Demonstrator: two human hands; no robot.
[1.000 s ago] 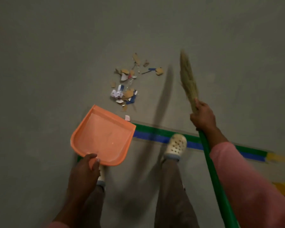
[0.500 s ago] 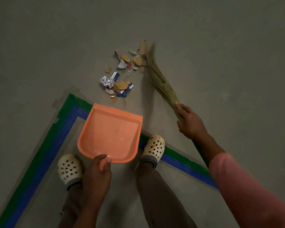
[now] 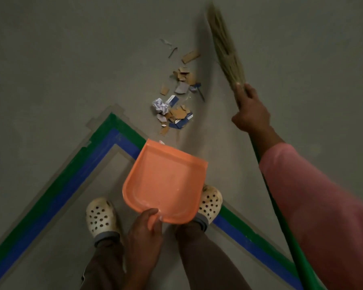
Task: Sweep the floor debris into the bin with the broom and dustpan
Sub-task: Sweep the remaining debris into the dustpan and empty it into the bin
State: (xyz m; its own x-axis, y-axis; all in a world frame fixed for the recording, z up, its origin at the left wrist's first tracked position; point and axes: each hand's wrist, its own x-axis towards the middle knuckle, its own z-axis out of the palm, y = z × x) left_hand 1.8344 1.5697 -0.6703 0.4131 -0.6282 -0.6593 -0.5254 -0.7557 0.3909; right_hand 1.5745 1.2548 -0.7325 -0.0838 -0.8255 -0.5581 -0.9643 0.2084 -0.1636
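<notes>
Upper body: the right arm carries a plain pink sleeve that ends on the forearm. The right hand and left hand are bare.

Lower body: loose trousers of dark brown-grey cloth.

Footwear: a left clog and a right clog. Both are cream and moulded, with rows of round ventilation holes across the upper and dark scuff marks near the toe. A grey band shows at each ankle; whether it is sock or cuff cannot be determined.
</notes>
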